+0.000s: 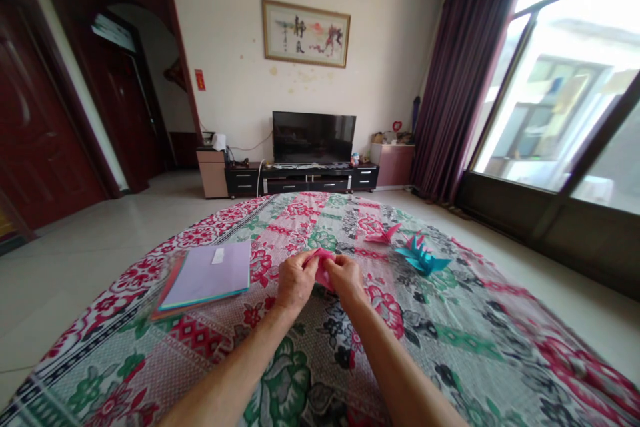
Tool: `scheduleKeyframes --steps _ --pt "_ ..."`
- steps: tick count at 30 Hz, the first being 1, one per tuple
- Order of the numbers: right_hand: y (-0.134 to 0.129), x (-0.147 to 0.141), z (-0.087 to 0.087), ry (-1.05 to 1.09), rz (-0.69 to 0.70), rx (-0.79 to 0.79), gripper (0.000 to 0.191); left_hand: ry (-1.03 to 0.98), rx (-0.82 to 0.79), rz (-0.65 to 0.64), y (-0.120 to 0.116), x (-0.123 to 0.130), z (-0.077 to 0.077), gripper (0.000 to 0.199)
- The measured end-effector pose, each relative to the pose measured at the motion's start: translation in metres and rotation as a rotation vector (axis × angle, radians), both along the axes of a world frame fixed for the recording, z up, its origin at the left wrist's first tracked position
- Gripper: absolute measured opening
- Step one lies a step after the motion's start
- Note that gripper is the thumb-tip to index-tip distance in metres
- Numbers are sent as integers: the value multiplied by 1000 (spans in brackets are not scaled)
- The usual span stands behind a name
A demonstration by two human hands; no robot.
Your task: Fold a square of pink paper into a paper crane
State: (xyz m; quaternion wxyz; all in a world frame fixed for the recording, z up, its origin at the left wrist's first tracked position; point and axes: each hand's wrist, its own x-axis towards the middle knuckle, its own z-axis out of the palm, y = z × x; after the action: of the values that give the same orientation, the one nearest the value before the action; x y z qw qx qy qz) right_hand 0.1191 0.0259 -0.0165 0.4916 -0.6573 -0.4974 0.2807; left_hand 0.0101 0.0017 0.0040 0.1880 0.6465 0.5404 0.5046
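Note:
Between my two hands is a small piece of folded pink paper (325,271), held just above the patterned cloth. My left hand (295,280) pinches its left edge with thumb and fingers. On the other side, my right hand (347,279) grips the paper, its fingertips close to those of the left. The fingers cover much of the paper, so its exact folded shape is hidden. To the right lie folded paper figures: a pink one (384,235) and blue ones (424,259) bunched together, with some pink behind them.
A stack of coloured paper (207,277), lavender on top with a small white piece (218,255) on it, lies to the left. The floral tablecloth (280,380) covers the round table. Beyond stand a television (314,138) and a low cabinet (290,185).

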Motion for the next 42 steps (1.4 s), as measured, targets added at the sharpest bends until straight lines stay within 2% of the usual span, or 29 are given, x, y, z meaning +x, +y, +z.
scheduleKeyframes --steps 5,9,18,26,34,39,42 --pt "-9 -6 9 -133 -47 86 19 8 -17 72 2 -1 -2 26" --pt "-15 -9 14 -143 -38 148 17 36 -4 125 3 -2 -3 27" --pt "-11 -11 5 -10 68 220 22 34 -2 175 8 -7 -4 29" --pt "-14 -12 7 -93 103 317 21 -1 -43 243 14 -9 -4 26" --pt "-17 -12 9 -178 173 466 30 -154 -124 172 20 -12 -9 24" --pt "-20 -13 10 -200 226 498 33 -215 -126 172 26 -15 -18 22" --pt "-21 -13 11 -225 240 547 34 -229 -130 167 26 -15 -19 22"
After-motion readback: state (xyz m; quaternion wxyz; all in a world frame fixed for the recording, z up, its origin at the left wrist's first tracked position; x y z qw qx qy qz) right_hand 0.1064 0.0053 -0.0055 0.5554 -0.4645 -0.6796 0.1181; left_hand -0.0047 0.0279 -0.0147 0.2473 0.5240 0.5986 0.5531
